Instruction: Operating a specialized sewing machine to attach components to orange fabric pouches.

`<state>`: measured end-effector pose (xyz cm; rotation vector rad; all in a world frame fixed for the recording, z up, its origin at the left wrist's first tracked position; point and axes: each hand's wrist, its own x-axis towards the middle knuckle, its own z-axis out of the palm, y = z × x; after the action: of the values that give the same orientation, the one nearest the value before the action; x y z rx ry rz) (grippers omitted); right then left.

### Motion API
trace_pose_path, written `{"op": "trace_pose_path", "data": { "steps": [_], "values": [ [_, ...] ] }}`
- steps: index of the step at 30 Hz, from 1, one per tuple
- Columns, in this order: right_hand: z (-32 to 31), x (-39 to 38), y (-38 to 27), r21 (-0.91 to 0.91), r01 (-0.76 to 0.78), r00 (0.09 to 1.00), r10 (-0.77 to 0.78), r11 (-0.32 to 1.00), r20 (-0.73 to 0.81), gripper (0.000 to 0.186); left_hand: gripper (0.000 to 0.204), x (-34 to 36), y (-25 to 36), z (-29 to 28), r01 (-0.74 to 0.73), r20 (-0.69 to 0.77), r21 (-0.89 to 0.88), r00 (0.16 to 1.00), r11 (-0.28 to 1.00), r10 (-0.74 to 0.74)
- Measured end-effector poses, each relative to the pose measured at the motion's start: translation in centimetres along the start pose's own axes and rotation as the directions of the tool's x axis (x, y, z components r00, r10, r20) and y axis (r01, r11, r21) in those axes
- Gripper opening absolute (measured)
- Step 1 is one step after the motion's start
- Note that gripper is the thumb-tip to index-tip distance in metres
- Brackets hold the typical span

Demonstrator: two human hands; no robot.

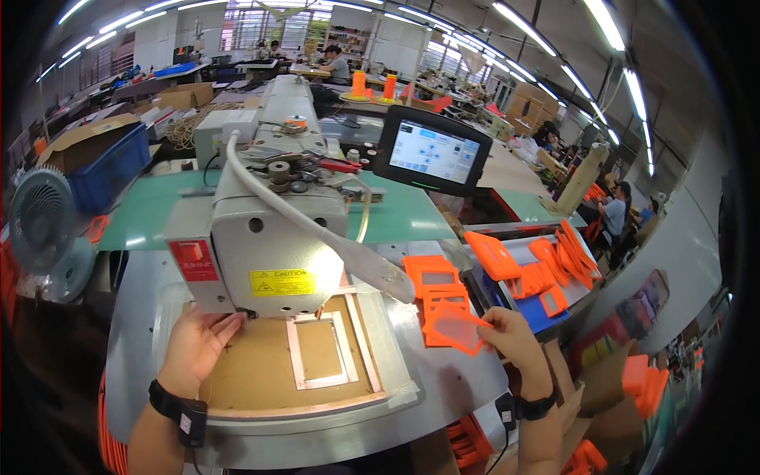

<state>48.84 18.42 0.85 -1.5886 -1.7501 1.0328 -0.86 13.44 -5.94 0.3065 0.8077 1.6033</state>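
Observation:
My right hand (513, 339) pinches the edge of an orange-framed piece with a translucent window (457, 328), just right of the sewing template. My left hand (202, 344) is at the template's left side, close under the sewing machine head (277, 245); its fingers are stretched out and hold nothing that I can see. Between the hands lies the brown template board (253, 372) with a pale rectangular frame (297, 356) fixed on it. More orange frames (434, 273) are stacked beyond the piece in my right hand. The machine head hides part of the board.
A touchscreen (431, 150) stands behind the machine. Several orange pouches (546, 265) lie on a blue tray (546, 321) to the right. A fan (43, 218) and a blue crate (111, 170) stand at the left. Cardboard boxes with orange pieces sit low right. People work farther back.

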Motion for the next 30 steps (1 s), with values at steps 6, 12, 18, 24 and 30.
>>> {"op": "trace_pose_path", "data": {
  "steps": [6,12,18,24,30],
  "values": [
    [5.1,0.0,-6.0,0.395,0.018,0.967,-0.117,0.918,0.226,0.037,0.029,-1.1,0.3,0.1,-0.297,0.259,0.9,0.953,0.318,0.158],
    [11.9,1.6,-7.9,0.358,-0.222,0.857,0.006,0.907,0.516,0.036,0.04,-3.7,-1.4,3.3,-0.691,0.671,0.69,0.723,-0.215,-0.166],
    [17.3,3.7,-7.5,0.164,-0.091,0.807,-0.024,0.982,0.59,0.031,0.052,-4.8,-2.5,2.7,-0.727,0.693,0.502,0.662,-0.467,-0.285],
    [18.1,4.2,-8.6,-0.042,0.035,0.799,-0.003,0.998,0.602,0.036,0.054,-5.7,-0.8,2.1,-0.566,0.552,0.579,0.802,-0.587,-0.229],
    [18.5,4.0,-9.7,-0.098,0.075,0.82,-0.006,0.992,0.572,0.041,0.052,-5.4,-0.5,2.4,-0.563,0.57,0.577,0.797,-0.592,-0.203]
  ]
}}
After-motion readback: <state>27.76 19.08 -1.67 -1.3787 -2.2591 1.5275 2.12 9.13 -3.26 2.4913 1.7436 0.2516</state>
